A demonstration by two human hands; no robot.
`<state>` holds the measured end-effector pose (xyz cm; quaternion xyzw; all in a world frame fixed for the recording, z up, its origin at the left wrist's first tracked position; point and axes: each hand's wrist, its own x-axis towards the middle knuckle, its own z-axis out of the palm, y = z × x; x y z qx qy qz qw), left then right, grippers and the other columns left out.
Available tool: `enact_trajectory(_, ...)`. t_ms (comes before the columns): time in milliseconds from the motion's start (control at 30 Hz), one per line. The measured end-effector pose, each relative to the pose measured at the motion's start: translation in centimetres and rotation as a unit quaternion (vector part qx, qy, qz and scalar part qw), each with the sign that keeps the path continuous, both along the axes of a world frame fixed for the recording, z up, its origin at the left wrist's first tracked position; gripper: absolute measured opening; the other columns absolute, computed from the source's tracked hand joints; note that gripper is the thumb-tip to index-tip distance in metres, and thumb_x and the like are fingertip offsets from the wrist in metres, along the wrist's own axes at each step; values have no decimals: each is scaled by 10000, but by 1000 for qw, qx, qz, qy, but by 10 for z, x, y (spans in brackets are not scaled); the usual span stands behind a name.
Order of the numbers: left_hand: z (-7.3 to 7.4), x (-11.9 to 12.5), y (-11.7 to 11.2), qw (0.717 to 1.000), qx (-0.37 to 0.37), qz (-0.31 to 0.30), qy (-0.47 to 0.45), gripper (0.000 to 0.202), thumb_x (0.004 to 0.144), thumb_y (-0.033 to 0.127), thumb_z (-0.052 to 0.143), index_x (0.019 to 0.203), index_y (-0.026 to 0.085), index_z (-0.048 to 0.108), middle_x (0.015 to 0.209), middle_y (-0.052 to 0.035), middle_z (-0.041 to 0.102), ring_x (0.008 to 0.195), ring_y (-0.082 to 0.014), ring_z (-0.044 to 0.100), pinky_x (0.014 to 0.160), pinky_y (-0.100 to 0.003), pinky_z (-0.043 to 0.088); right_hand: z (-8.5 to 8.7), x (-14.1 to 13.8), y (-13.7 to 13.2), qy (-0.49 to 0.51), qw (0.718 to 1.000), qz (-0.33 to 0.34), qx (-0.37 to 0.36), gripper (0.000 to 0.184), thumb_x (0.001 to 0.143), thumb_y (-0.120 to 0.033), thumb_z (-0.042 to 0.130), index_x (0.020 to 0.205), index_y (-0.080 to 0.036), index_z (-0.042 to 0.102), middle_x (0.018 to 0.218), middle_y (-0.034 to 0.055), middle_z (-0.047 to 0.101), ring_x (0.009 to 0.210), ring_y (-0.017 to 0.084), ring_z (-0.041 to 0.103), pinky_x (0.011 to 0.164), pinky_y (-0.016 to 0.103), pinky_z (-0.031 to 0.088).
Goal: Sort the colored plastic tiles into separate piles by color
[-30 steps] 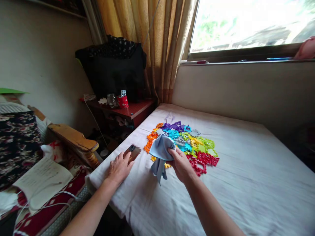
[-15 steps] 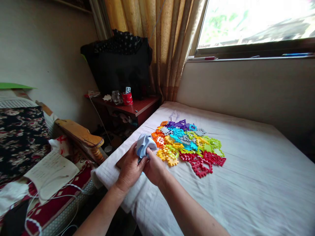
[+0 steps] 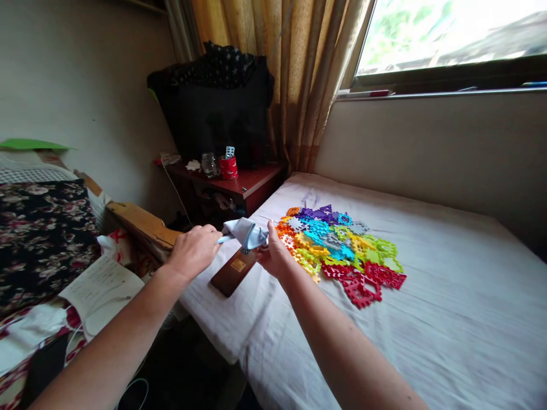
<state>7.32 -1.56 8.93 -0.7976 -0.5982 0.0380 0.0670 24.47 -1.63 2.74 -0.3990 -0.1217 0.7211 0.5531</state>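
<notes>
A light blue cloth (image 3: pixel 243 230) is stretched between my two hands above the near left edge of the bed. My left hand (image 3: pixel 195 248) is closed on its left end, where a narrow strip of it shows. On the other side my right hand (image 3: pixel 273 253) grips the bunched right end, thumb up; a small whitish rounded part shows by its fingers, too small to name. Below the cloth lies a flat brown rectangular object (image 3: pixel 231 274) with a tan label. Just right of my right hand spreads a pile of colourful plastic interlocking pieces (image 3: pixel 333 242).
A white sheet covers the bed (image 3: pixel 444 319). Behind it stands a dark red desk (image 3: pixel 256 185) with a glass jar (image 3: pixel 209 165), a red cup (image 3: pixel 228 167) and a black screen (image 3: pixel 222 125). At left, a wooden armrest (image 3: pixel 143 222) and paper (image 3: pixel 102 293).
My left hand has moved left, away from my right hand, drawing out the bunched cloth. The brown rectangular object has come into fuller view. The camera view has shifted slightly left.
</notes>
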Motion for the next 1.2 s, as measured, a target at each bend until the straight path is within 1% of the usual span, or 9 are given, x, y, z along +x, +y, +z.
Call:
enact_trajectory(133, -18, 23, 15, 996, -78, 12, 45, 356, 894, 160, 410, 1046, 115, 729, 1127, -212, 647, 995, -348, 660, 826, -425, 496, -18, 13, -11, 6, 999, 22, -30, 504, 819, -670, 593, 768, -172, 542, 537, -44, 502, 409, 39, 397, 347, 115, 234)
enact_trajectory(267, -28, 43, 26, 995, -94, 19, 33, 357, 889, 145, 407, 1038, 103, 729, 1049, -224, 687, 987, -364, 670, 802, -421, 508, -32, 26, -30, -9, 1000, 14, -19, 445, 797, -600, 665, 896, -171, 595, 556, -58, 495, 410, 36, 389, 348, 106, 211)
enact_trajectory(400, -49, 60, -1, 997, -69, -25, 8, 378, 926, 175, 361, 1091, 101, 693, 1068, -221, 679, 973, -349, 671, 800, -414, 506, -35, 32, -48, -1, 999, 32, -9, 345, 813, -481, 686, 939, -164, 636, 631, -32, 541, 446, 41, 433, 358, 119, 244)
enact_trajectory(533, -73, 62, -41, 986, -138, -88, -24, 436, 894, 292, 509, 1305, 165, 582, 1146, -204, 657, 984, -356, 662, 831, -432, 507, -45, 32, -61, 5, 999, 26, -19, 329, 811, -472, 690, 904, -158, 656, 699, -4, 590, 480, 53, 483, 376, 141, 295)
enact_trajectory(667, -72, 51, -45, 975, -151, -102, -123, 520, 883, 456, 521, 1359, 247, 535, 1250, -153, 630, 1113, -355, 620, 947, -478, 473, -51, 28, -64, 15, 999, -28, -43, 341, 839, -508, 648, 928, -179, 629, 786, 23, 644, 589, 97, 597, 489, 188, 449)
enact_trajectory(800, -77, 58, -39, 917, -138, -198, -317, 559, 902, 373, 488, 1436, 215, 448, 1464, -113, 488, 1343, -277, 459, 1129, -422, 347, -42, 25, -68, 63, 997, -42, 16, 395, 859, -587, 579, 840, -193, 607, 735, 5, 624, 706, 135, 639, 659, 247, 516)
enact_trajectory(933, -94, 83, -48, 871, -159, -239, -400, 474, 910, 346, 489, 1357, 202, 550, 1388, -116, 572, 1300, -303, 502, 1132, -446, 344, -33, 31, -79, 60, 993, 19, 96, 505, 813, -698, 544, 817, -200, 626, 779, 36, 664, 845, 199, 649, 715, 300, 514)
enact_trajectory(1100, -87, 97, -42, 896, -130, -218, -365, 444, 949, 408, 400, 1278, 203, 617, 1226, -133, 674, 1138, -372, 611, 1025, -461, 432, -37, 45, -96, 50, 997, 6, 50, 430, 830, -617, 603, 1016, -231, 640, 961, 30, 708, 885, 170, 667, 752, 285, 511)
enact_trajectory(1200, -76, 78, -12, 947, -66, -121, -290, 459, 984, 413, 313, 1287, 192, 578, 1104, -137, 712, 1000, -328, 678, 910, -429, 493, -40, 55, -109, 20, 1000, -8, 12, 453, 776, -542, 710, 1111, -251, 615, 1124, 48, 693, 903, 180, 683, 749, 300, 526)
